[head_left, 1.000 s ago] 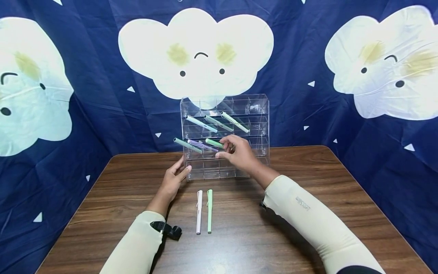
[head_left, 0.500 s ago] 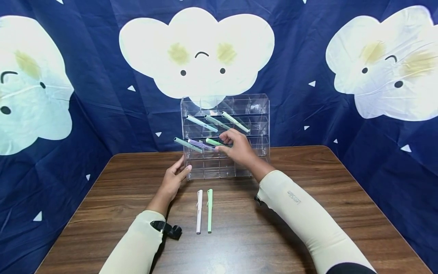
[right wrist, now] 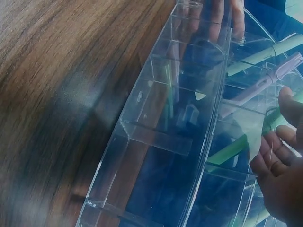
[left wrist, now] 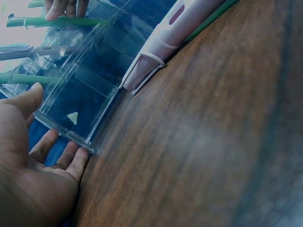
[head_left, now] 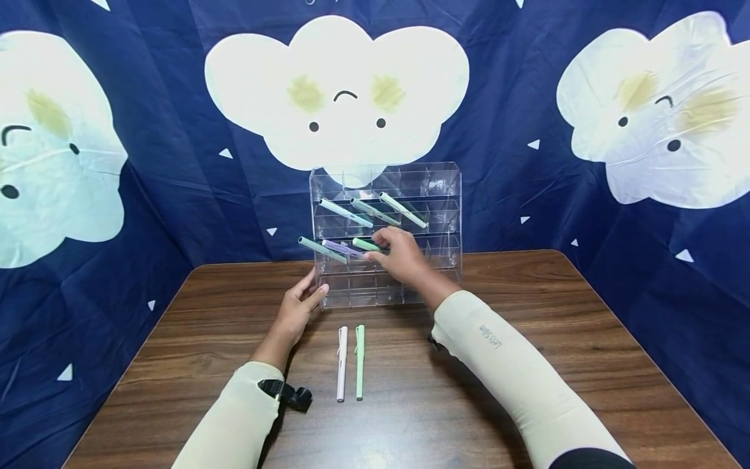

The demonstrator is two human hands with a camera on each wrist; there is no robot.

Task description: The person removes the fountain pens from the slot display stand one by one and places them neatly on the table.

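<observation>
Right hand pinches green pen, seating it in clear acrylic rack third row; left hand flat, fingers relaxed, braces rack corner. Next likely needs release, then reach for table pens.

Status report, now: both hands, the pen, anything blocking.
Left hand braces clear rack. Right hand pinches green pen in its slot. Purple pen alongside; nothing blocking.
</observation>
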